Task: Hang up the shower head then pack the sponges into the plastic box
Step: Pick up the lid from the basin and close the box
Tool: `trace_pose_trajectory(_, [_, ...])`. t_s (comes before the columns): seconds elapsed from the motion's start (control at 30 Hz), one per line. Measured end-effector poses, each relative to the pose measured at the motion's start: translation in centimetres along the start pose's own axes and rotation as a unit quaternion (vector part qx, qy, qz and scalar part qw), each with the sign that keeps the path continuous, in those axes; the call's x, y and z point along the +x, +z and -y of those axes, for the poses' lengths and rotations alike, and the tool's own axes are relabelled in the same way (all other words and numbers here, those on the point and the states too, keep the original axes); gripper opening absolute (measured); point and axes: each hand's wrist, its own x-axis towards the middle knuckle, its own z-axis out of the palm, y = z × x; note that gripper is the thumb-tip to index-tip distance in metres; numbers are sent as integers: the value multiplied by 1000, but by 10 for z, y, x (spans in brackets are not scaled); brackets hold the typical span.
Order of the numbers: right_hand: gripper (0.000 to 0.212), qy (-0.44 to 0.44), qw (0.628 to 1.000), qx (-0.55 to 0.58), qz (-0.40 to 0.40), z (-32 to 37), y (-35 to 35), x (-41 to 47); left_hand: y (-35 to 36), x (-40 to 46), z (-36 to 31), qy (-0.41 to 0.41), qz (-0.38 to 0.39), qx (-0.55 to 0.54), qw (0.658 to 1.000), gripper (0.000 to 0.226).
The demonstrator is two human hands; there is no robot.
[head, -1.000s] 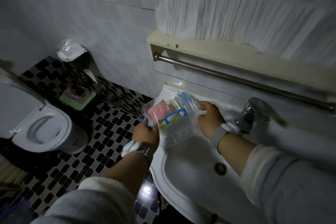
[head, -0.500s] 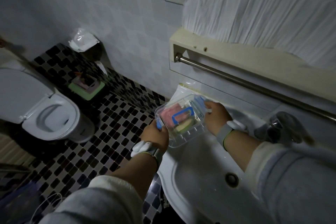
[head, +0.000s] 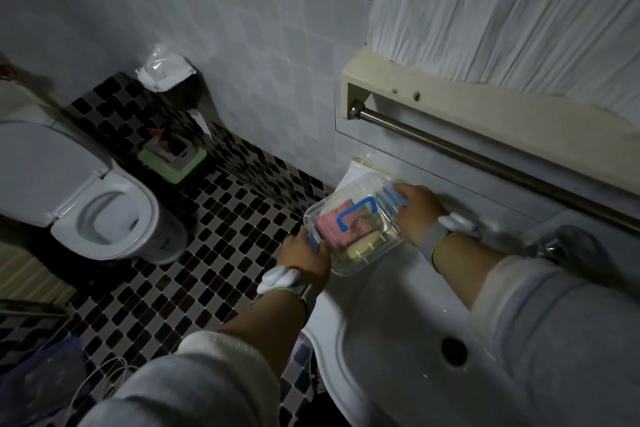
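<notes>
A clear plastic box [head: 367,253] with a blue handle and blue side clips rests on the back left corner of the white sink [head: 388,329]. Its lid is on. Through the lid I see a pink sponge [head: 332,224] and a pale yellow sponge [head: 363,246]. My left hand [head: 306,260] grips the box's near left end at a blue clip. My right hand [head: 419,211] holds the far right end at the other clip. No shower head is in view.
A chrome tap [head: 557,246] stands at the sink's right, and a metal towel rail [head: 485,159] runs along the wall above. Left of the sink are a checkered tile floor [head: 221,246], an open toilet [head: 104,215], a green tray [head: 173,156] of items and a lined bin [head: 169,76].
The box has tipped from tilted to lying flatter on the sink corner, lid up. Both hands stay on its ends. My view has shifted left and down.
</notes>
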Motion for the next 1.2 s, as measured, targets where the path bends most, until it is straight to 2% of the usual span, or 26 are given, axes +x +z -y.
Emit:
trace_pose_trajectory(0.33, [48, -10, 1000, 7, 10, -6, -1, -11, -1, 6, 2, -46, 11, -11, 999, 38])
trace_pose_trajectory(0.5, [45, 10, 1000, 21, -8, -9, 13, -40, -11, 11, 13, -91, 4, -51, 995, 44])
trace_pose_trajectory(0.6, [47, 45, 999, -17, -15, -15, 19, -51, -11, 13, 19, -81, 45, -108, 990, 53])
trace_pose_trajectory(0.73, [48, 97, 983, 154, 8, -11, 24, -47, -9, 10, 22, -99, 50, -192, 975, 52])
trace_pose_trajectory(0.83, [53, 136, 970, 201, 5, -10, 25, -46, -9, 8, 22, -102, 41, -213, 971, 54])
trace_pose_trajectory(0.9, [41, 115, 983, 141, -20, -11, 25, -46, -8, 8, 22, -95, 29, -219, 971, 59])
trace_pose_trajectory(1.0, [22, 40, 998, -24, -52, -11, 23, -49, -3, 13, 28, -112, 21, -219, 969, 75])
trace_pose_trajectory(1.1, [27, 27, 996, -60, -56, -11, 23, -52, 1, 16, 31, -120, 7, -210, 970, 81])
trace_pose_trajectory(1.2, [30, 25, 996, -70, -49, -14, 27, -52, 12, 24, 43, -140, -16, -207, 968, 77])
